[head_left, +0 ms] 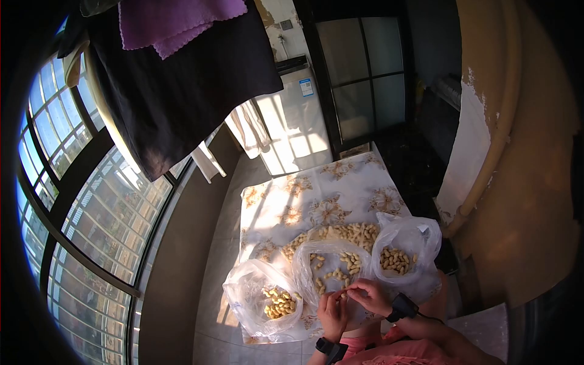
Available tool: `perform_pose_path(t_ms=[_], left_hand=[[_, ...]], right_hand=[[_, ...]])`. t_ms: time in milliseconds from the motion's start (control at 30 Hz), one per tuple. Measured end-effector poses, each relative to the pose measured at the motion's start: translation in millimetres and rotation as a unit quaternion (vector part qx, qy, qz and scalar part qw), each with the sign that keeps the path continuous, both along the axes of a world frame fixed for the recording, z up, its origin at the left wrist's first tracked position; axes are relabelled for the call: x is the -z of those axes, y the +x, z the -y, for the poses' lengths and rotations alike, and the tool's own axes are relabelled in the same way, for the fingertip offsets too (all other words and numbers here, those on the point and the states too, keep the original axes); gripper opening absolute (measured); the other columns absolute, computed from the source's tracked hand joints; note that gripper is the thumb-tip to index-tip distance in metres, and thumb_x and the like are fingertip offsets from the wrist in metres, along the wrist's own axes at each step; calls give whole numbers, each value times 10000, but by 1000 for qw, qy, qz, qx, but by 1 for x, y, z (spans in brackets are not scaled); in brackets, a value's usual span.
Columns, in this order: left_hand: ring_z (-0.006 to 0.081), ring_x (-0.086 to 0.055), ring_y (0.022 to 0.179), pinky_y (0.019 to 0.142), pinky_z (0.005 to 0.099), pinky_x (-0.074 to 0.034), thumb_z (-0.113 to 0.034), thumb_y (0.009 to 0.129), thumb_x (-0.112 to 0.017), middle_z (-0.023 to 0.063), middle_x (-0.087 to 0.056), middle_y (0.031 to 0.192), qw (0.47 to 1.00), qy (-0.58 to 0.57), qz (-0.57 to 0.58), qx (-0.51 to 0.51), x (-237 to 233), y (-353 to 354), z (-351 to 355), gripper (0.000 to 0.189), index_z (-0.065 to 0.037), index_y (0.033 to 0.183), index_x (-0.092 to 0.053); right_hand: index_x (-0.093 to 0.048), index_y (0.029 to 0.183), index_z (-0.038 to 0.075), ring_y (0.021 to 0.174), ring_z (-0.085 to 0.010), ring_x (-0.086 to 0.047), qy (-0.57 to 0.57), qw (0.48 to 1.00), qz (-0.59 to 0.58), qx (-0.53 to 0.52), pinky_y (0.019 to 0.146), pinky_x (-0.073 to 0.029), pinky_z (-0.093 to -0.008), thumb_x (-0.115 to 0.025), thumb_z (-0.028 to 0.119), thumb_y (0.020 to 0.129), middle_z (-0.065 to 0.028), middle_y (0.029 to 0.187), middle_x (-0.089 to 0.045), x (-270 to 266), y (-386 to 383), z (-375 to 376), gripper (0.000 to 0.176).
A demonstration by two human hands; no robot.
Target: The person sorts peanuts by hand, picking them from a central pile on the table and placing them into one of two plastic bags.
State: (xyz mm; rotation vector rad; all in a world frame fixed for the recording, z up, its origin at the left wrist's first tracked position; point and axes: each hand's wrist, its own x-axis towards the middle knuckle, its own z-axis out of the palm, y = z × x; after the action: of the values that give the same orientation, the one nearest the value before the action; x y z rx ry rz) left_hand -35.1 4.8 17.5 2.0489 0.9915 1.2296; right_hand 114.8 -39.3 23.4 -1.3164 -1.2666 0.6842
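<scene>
My left hand [333, 314] and my right hand [372, 298] meet at the front of the table, fingertips pinched together around a small pale peanut [344, 295], mostly covered by the fingers. Just beyond them, an opened clear plastic bag [298, 267] holds scattered unshelled peanuts [334, 275]. To the left, another plastic bag [243, 286] contains a heap of sunlit peanuts [280, 303]. A third bag [429, 234], on the right, has peanuts [395, 261] in its bottom. Behind the middle bag lies a larger pile of peanuts [350, 233].
The table has a flowered cloth [328, 210]. A white appliance [292, 121] stands past its far end. Dark cloth [182, 91] and a purple cloth [182, 21] hang at upper left, near barred windows [112, 213]. A wall with a pipe [496, 158] is on the right.
</scene>
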Motion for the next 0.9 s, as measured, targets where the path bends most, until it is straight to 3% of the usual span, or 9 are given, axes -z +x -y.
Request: perform_pose_path(t_ms=[267,333,433,900], left_hand=[[296,-643,807,703,393,-515,-41,848,-704,120,-632,930,1000,-12,5,4,0,0,0,188,-53,1031,-665],[289,-644,805,703,390,-516,-40,848,-705,115,-632,926,1000,-6,1,1,0,0,0,189,-53,1033,-666],[255,-623,776,690,347,-507,-33,861,-702,118,-622,925,1000,4,3,4,1,0,0,169,-29,1024,-656],[252,-628,780,695,348,-508,-32,854,-706,112,-621,922,1000,-4,4,0,1,1,0,167,-29,1016,-666]], right_hand=[[-709,1013,23,771,-195,-658,10,1000,-4,-2,648,-508,-299,-680,165,935,-90,866,-672,5,0,-1,164],[-705,1016,26,792,-156,-633,2,1000,-13,-6,672,-491,-289,-684,156,933,-66,871,-665,4,0,-1,155],[-709,1012,22,769,-191,-655,13,1000,-3,-3,646,-505,-301,-680,164,934,-87,865,-672,5,0,-1,164],[-710,1004,24,769,-186,-657,14,1000,-3,1,636,-503,-296,-677,169,934,-83,864,-675,6,0,-2,164]])
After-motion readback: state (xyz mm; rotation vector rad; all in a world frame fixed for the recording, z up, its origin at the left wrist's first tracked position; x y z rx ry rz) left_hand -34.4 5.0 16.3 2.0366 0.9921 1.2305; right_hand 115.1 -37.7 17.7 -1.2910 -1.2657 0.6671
